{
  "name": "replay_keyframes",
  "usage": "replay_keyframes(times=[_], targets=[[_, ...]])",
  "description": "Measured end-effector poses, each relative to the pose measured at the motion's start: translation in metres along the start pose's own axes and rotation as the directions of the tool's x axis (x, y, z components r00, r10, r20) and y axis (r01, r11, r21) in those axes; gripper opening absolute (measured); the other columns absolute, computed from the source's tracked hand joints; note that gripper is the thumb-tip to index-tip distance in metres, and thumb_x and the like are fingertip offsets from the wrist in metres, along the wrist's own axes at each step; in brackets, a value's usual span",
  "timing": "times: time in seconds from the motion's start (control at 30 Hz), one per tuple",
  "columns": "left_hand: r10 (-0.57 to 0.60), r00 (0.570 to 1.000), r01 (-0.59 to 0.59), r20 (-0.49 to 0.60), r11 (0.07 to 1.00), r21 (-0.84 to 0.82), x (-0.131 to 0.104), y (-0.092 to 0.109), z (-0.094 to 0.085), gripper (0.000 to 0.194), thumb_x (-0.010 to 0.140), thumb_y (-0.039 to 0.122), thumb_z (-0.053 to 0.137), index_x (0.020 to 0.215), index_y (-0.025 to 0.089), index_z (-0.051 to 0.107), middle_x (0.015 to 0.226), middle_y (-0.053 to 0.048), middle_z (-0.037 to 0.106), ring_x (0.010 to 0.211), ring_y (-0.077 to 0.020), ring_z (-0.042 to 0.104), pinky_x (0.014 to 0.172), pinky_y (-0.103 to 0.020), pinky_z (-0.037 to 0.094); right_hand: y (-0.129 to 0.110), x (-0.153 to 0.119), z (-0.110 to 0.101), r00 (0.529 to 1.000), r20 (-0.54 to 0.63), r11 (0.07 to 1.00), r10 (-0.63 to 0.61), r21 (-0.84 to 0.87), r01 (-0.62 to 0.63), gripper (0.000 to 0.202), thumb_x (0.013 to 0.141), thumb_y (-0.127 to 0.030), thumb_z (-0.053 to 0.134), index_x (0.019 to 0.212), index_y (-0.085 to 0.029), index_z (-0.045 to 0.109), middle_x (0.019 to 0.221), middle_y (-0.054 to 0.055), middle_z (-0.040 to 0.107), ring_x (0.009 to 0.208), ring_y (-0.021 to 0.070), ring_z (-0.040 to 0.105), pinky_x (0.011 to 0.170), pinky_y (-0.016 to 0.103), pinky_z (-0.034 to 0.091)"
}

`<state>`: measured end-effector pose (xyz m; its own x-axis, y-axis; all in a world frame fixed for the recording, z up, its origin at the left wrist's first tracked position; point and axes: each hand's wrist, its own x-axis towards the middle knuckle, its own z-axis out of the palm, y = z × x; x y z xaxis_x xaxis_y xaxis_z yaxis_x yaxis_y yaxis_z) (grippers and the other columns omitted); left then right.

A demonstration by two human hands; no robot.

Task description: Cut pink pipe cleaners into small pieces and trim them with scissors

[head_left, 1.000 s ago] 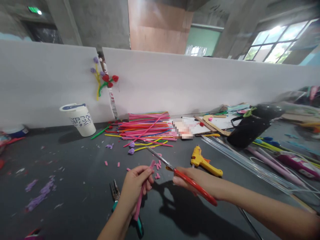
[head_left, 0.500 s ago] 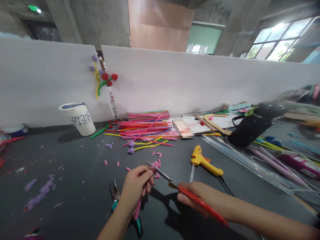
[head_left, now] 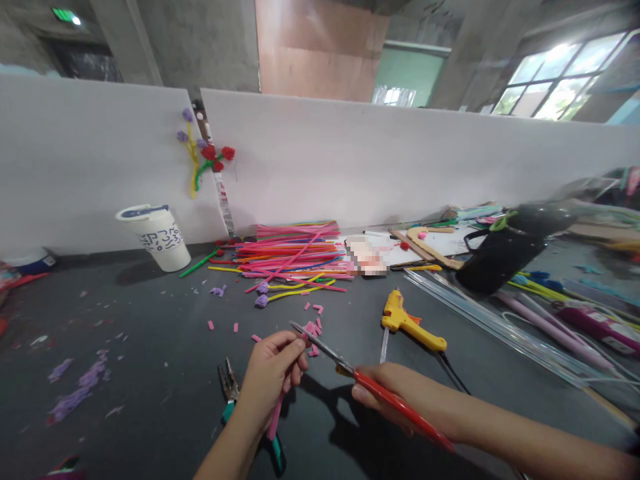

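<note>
Pinched in the fingers of my left hand [head_left: 277, 367] is a pink pipe cleaner [head_left: 275, 419], its lower end hanging below the palm. My right hand [head_left: 387, 393] is closed round the red handle of a pair of scissors [head_left: 325, 351]. The blades lie across the pipe cleaner's upper end, just past my left fingertips. Short pink cut pieces [head_left: 319, 309] are scattered on the table beyond the blades. Pliers with teal handles [head_left: 229, 390] lie partly hidden under my left wrist.
A yellow glue gun [head_left: 407, 321] lies beyond my right hand. Bundled pipe cleaners [head_left: 290, 257] are piled at the back, near a white cup [head_left: 163, 240]. On the right are a black bottle [head_left: 500, 257] and clear glue sticks [head_left: 480, 317]. Purple fuzz [head_left: 83, 387] lies left.
Both hands hold almost the same pose. The scissors' handle and my right thumb have shifted very slightly left; the pipe cleaner stays between the blades and my left fingers.
</note>
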<state>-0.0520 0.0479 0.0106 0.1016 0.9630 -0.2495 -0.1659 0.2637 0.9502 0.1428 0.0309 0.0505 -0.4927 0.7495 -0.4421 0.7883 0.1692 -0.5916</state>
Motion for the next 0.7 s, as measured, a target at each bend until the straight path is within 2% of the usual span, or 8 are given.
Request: replay_keyframes(times=[0.17,0.4,0.6,0.7], targets=[[-0.01,1.0,0.01,-0.003,1.0,0.003,0.001,-0.001,0.0,0.021,0.066,0.033,0.057,0.058,0.013,0.054,0.043,0.003,0.052,0.028,-0.0022,0.036,0.028,-0.013,0.019,0.003,0.003,0.004,0.999,0.008,0.996,0.041,0.074,-0.041,0.04,0.08,-0.053,0.031,0.062,-0.018,0.04,0.05,-0.005,0.037,0.043,0.006,0.032,0.041,0.018,0.024],[-0.056,0.998,0.056,-0.02,0.998,-0.017,0.005,-0.007,-0.002,0.021,0.067,0.03,0.055,0.054,0.012,0.053,0.041,0.003,0.05,0.027,-0.0007,0.031,0.028,-0.013,0.015,0.003,0.008,0.002,0.998,0.051,0.986,0.032,0.159,-0.04,0.042,0.076,-0.055,0.038,0.056,-0.018,0.032,0.049,-0.006,0.028,0.043,0.0051,0.026,0.038,0.018,0.021],[-0.107,0.994,0.105,-0.03,0.993,-0.045,0.008,-0.011,-0.006,0.017,0.066,0.028,0.056,0.065,0.011,0.057,0.044,0.003,0.052,0.028,-0.0007,0.032,0.028,-0.012,0.016,0.006,0.019,0.004,0.964,0.169,0.916,0.206,0.314,-0.251,0.043,0.073,-0.058,0.038,0.055,-0.019,0.034,0.039,-0.008,0.03,0.03,0.0035,0.025,0.03,0.017,0.021],[-0.115,0.993,0.114,-0.01,0.992,-0.05,0.008,-0.012,-0.005,0.018,0.067,0.029,0.055,0.064,0.011,0.057,0.044,0.003,0.052,0.028,-0.0004,0.032,0.028,-0.012,0.017,0.011,0.024,0.003,0.954,0.199,0.876,0.225,0.388,-0.287,0.04,0.073,-0.057,0.038,0.06,-0.019,0.039,0.038,-0.009,0.033,0.026,0.0051,0.03,0.027,0.017,0.026]])
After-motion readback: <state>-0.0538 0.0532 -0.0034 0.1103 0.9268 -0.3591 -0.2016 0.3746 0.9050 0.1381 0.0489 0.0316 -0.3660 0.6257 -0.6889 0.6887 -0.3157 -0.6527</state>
